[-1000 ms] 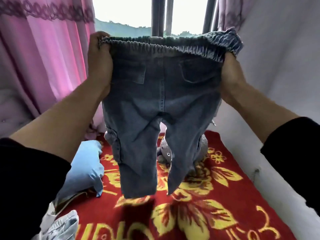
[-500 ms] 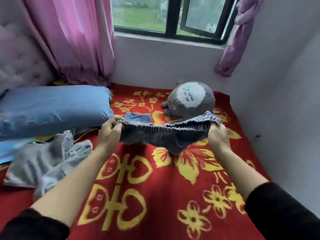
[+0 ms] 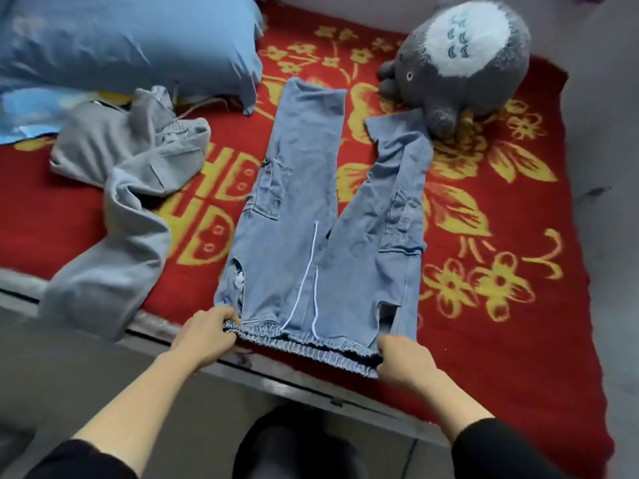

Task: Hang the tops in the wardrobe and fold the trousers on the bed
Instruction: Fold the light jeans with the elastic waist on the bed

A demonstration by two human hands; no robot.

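Light blue denim trousers (image 3: 311,216) lie spread flat on the red bed cover (image 3: 501,202), legs pointing away from me, elastic waistband at the near bed edge. My left hand (image 3: 204,335) pinches the left end of the waistband. My right hand (image 3: 404,364) grips the waistband's right end. A white drawstring runs up the front of the trousers. The far end of the right leg touches a plush toy.
Crumpled grey trousers (image 3: 121,188) lie to the left, one leg draping over the bed edge. A blue pillow (image 3: 131,43) sits at the far left. A grey round plush toy (image 3: 460,60) rests at the far right. The bed's dark frame edge (image 3: 276,378) runs below my hands.
The trousers were held up in the air, then lowered bunched over the bed. Now they lie stretched flat on the cover, with both hands still on the waistband near the bed edge.
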